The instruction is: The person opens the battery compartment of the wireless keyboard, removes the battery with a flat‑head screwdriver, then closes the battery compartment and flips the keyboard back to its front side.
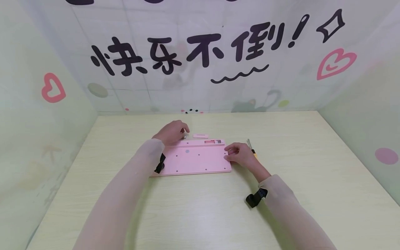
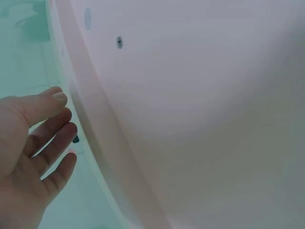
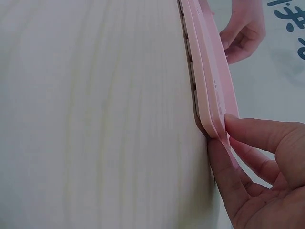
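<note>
A pale wooden table (image 1: 200,211) fills the lower part of the head view, and on it, at the centre, lies a pink keyboard (image 1: 193,162), underside up, keys toward the tabletop. The left hand (image 1: 173,132), just left of centre at the keyboard's far edge, is loosely bent, thumb and fingers apart, grasping nothing. The right hand (image 1: 242,155), right of centre, pinches the keyboard's right end, digits above and below the edge. Beside that hand lies a yellow-handled tool (image 1: 253,151); beyond the keyboard, a pink strip (image 1: 200,136); under the left fingertips, a tiny silvery piece (image 1: 184,137), too small to identify.
</note>
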